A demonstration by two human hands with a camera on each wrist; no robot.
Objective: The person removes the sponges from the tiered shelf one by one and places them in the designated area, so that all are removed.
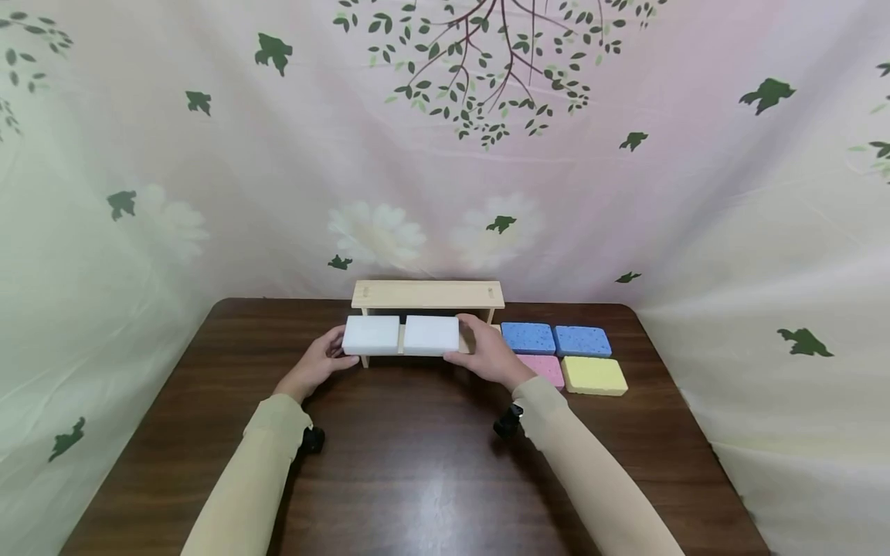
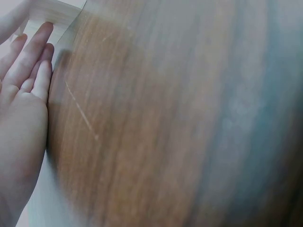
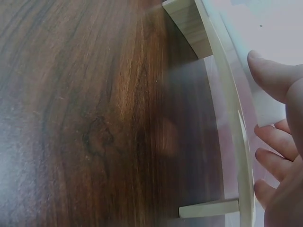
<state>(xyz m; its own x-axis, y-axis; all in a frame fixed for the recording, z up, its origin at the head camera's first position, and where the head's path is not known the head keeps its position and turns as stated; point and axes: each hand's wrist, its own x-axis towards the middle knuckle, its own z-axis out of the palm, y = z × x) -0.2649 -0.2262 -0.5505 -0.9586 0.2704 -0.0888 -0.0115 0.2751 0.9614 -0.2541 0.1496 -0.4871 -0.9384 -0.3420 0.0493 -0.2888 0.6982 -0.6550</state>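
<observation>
Two white sponges (image 1: 371, 335) lie side by side on the lower board of a small pale wooden rack (image 1: 427, 293), a narrow gap between them. At the left sponge's outer end is my left hand (image 1: 320, 363), thumb by the front corner. The left wrist view shows that hand's fingers (image 2: 33, 56) held fairly straight by the rack's end. My right hand (image 1: 487, 354) holds the right white sponge (image 1: 432, 335) at its outer end. In the right wrist view its thumb (image 3: 272, 78) lies on the sponge's front, with the other fingers curled round the end.
Right of the rack, two blue sponges (image 1: 528, 338) lie in a back row, with a pink sponge (image 1: 542, 371) and a yellow sponge (image 1: 594, 376) before them. The pink one is partly behind my right hand. Printed cloth (image 1: 431, 177) hangs behind the dark wooden table (image 1: 417, 455).
</observation>
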